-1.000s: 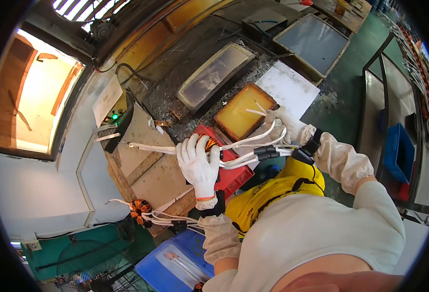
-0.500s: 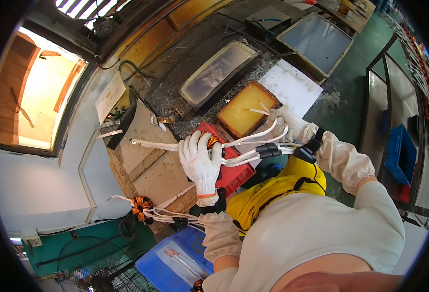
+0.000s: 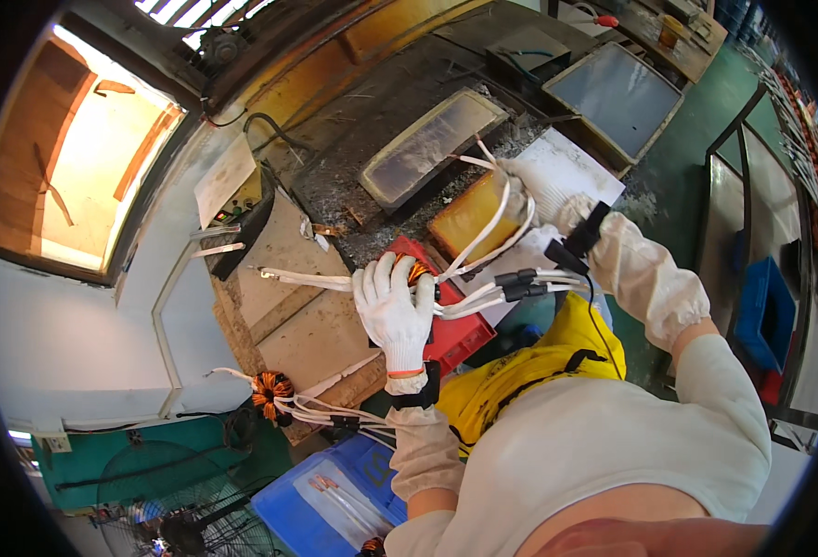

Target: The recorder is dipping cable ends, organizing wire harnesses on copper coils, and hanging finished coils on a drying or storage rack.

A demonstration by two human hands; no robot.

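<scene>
My left hand (image 3: 392, 306), in a white knit glove, is closed over a ring coil (image 3: 416, 272) wound with orange and black wire, above a red plastic bin (image 3: 464, 342). White sleeved leads run out of the coil on both sides; black bands bundle some of them. Farther right, my gloved right hand (image 3: 531, 190) pinches two white leads (image 3: 494, 218), whose bare coppery ends stick out past the fingers. Those ends are at the near right edge of a long rectangular trough (image 3: 427, 153). Below the right hand lies a tray of amber material (image 3: 460, 223), partly covered.
A second wound coil (image 3: 271, 394) with white leads sits at the board's left edge. Nearby is a blue bin (image 3: 288, 492) holding leads. Beyond the right hand are a white board (image 3: 580, 167) and a grey-surfaced tray (image 3: 618, 93). A blue crate (image 3: 763, 314) stands on the right rack.
My right hand has moved away from me, carrying the two lead ends from over the amber tray to the long trough's edge. The left hand stays on the coil. The view has shifted slightly.
</scene>
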